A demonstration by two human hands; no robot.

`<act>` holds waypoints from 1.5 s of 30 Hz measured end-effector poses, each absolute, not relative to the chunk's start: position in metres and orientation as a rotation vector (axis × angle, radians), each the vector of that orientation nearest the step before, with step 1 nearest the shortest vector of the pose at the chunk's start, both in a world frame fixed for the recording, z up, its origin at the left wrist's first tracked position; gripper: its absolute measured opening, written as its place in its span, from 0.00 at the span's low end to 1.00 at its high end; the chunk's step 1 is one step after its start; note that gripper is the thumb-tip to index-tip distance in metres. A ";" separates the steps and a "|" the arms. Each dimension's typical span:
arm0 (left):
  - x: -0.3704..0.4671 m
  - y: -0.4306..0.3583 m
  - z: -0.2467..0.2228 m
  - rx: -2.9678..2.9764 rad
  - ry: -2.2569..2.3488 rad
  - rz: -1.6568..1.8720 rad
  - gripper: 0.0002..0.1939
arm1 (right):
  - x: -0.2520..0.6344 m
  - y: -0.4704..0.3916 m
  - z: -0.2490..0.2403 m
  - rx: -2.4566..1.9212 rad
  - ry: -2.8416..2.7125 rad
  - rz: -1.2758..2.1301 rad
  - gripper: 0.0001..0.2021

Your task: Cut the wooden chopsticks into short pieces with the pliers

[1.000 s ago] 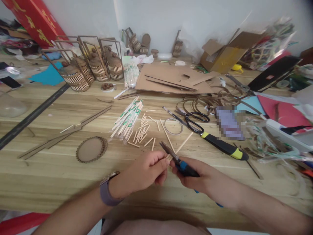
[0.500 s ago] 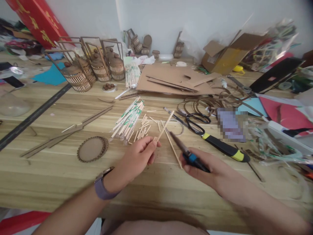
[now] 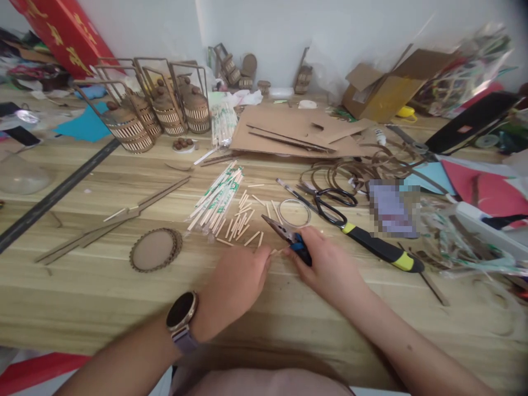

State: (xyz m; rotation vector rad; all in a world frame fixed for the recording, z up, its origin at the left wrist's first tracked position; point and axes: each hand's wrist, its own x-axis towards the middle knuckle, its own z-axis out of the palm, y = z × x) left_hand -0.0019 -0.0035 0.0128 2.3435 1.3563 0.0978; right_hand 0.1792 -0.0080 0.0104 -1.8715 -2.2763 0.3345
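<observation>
My left hand (image 3: pixel 237 275), with a watch on its wrist, is closed around a thin wooden stick (image 3: pixel 278 251); only a short pale length shows between my two hands. In my right hand (image 3: pixel 324 256) is a pair of needle-nose pliers (image 3: pixel 279 227) with blue and black handles, its jaws pointing up and left. The stick's far end meets my right fingers, and I cannot tell whether they pinch it too. Just beyond my hands, several short cut stick pieces (image 3: pixel 238 224) lie scattered on the wooden table (image 3: pixel 136 308). Paper-wrapped chopsticks (image 3: pixel 217 198) are heaped behind them.
Scissors (image 3: pixel 333 212), a black-and-yellow handled tool (image 3: pixel 379 247) and a clear ring (image 3: pixel 294 213) lie to the right. Scalloped brown discs (image 3: pixel 153 250) and brown strips (image 3: pixel 111 220) lie left. Small lidded baskets (image 3: pixel 132 129) stand at back left, near a cardboard sheet (image 3: pixel 268 129).
My left hand has turned palm down, and the stick that rose from it is now low between my hands. My right hand has moved left and up with the pliers, closer to my left.
</observation>
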 end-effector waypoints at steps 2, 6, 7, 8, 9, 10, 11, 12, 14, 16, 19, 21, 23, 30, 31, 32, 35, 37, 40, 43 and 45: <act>-0.001 -0.005 0.014 2.408 1.393 0.022 0.19 | 0.175 -0.010 0.011 -1.964 -2.301 0.316 0.09; 0.001 -0.009 0.012 2.497 1.397 0.009 0.19 | 0.169 -0.011 0.014 -2.055 -2.345 0.275 0.10; 0.001 -0.010 0.012 2.512 1.406 0.015 0.18 | 0.168 -0.011 0.014 -2.065 -2.347 0.269 0.10; 0.001 -0.010 0.011 2.526 1.411 0.014 0.18 | 0.168 -0.011 0.015 -2.069 -2.350 0.263 0.10; 0.001 -0.011 0.011 2.538 1.413 0.008 0.18 | 0.168 -0.012 0.015 -2.071 -2.355 0.256 0.10; 0.001 -0.011 0.011 2.547 1.413 -0.001 0.18 | 0.168 -0.012 0.015 -2.068 -2.363 0.246 0.09; 0.001 -0.012 0.012 2.557 1.405 -0.014 0.18 | 0.168 -0.013 0.015 -2.065 -2.370 0.234 0.09; 0.001 -0.012 0.013 2.567 1.403 -0.027 0.17 | 0.167 -0.013 0.015 -2.063 -2.376 0.223 0.09; 0.002 -0.013 0.014 2.581 1.414 -0.040 0.16 | 0.167 -0.013 0.014 -2.064 -2.381 0.201 0.08; 0.003 -0.014 0.014 2.591 1.432 -0.031 0.16 | 0.166 -0.013 0.013 -2.074 -2.374 0.178 0.07; 0.003 -0.013 0.012 2.603 1.433 0.002 0.15 | 0.165 -0.013 0.013 -2.086 -2.370 0.141 0.07; 0.003 -0.013 0.010 2.613 1.419 0.025 0.16 | 0.164 -0.013 0.013 -2.081 -2.381 0.115 0.07; 0.004 -0.014 0.009 2.619 1.408 0.046 0.16 | 0.164 -0.014 0.013 -2.074 -2.392 0.083 0.08; 0.006 -0.012 0.008 2.595 1.399 -0.035 0.15 | 0.163 -0.014 0.006 -1.960 -2.426 -0.028 0.05; 0.004 -0.009 0.008 2.585 1.367 -0.009 0.15 | 0.166 -0.012 0.006 -1.923 -2.409 0.029 0.05; 0.002 -0.006 0.009 2.561 1.336 0.040 0.15 | 0.171 -0.009 0.006 -1.879 -2.376 0.117 0.05; -0.008 0.004 0.011 2.358 1.200 0.244 0.15 | 0.189 0.000 0.013 -1.682 -2.217 0.525 0.06; -0.013 0.007 0.013 2.120 1.016 0.333 0.17 | 0.200 0.004 0.020 -1.535 -2.100 0.766 0.09; -0.015 0.010 0.012 1.756 0.938 0.442 0.17 | 0.207 0.004 0.029 -1.419 -1.998 0.900 0.10; -0.011 0.011 0.007 1.477 0.941 0.512 0.18 | 0.202 -0.002 0.031 -1.397 -2.048 0.898 0.06; -0.008 0.011 0.003 1.386 0.902 0.527 0.19 | 0.195 -0.005 0.028 -1.369 -2.118 0.889 0.04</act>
